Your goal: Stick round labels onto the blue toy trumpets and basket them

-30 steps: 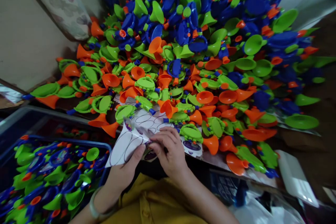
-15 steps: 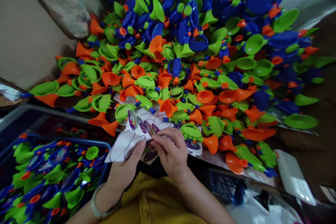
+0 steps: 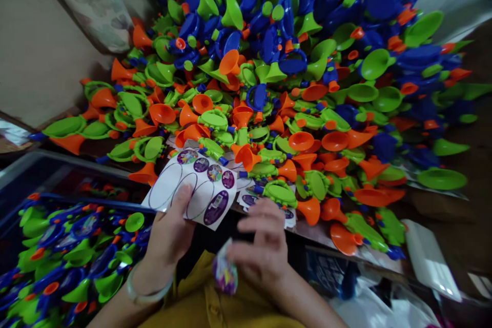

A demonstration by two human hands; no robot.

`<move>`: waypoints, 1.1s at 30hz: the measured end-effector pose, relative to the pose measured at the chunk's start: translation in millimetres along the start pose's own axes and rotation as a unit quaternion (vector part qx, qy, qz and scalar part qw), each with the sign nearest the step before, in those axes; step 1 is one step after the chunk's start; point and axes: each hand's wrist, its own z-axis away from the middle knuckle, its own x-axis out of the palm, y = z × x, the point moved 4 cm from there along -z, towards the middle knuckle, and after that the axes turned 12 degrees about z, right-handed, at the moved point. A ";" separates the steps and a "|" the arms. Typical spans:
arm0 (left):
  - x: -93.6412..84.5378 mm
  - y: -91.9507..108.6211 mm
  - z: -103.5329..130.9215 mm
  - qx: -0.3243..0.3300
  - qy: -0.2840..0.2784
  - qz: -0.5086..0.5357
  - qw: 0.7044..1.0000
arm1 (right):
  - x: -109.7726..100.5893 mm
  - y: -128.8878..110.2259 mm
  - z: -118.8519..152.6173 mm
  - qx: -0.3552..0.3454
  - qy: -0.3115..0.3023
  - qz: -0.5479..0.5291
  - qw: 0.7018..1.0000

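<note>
My left hand (image 3: 175, 236) is closed on a white sticker sheet (image 3: 163, 184), thumb on top, near the table's front edge. Several round and oval printed stickers remain along its far and right sides, among them a purple oval sticker (image 3: 216, 207); bare outlined ovals show where others were. My right hand (image 3: 265, 243) is apart from the sheet, to its right, and slightly blurred. From its fingertips hangs a colourful oval sticker (image 3: 226, 269), in front of the yellow garment. More printed sheets (image 3: 249, 200) lie just beyond the right hand, partly under green toy trumpets.
A large heap of green-and-orange toy trumpets (image 3: 213, 120) and blue-and-green ones (image 3: 269, 43) covers the table. At the lower left, a blue crate (image 3: 154, 210) holds blue trumpets, some with stickers. A white box-like object (image 3: 430, 259) stands at the right edge.
My right hand has peeled an oval sticker from the sheet and drawn it back toward my body. The sheet in my left hand now lies flatter, with its printed face in view.
</note>
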 end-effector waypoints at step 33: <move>7.5 -6.1 8.5 0.007 -0.055 -0.037 0.998 | 16.0 13.3 -18.3 0.061 0.039 -0.041 0.997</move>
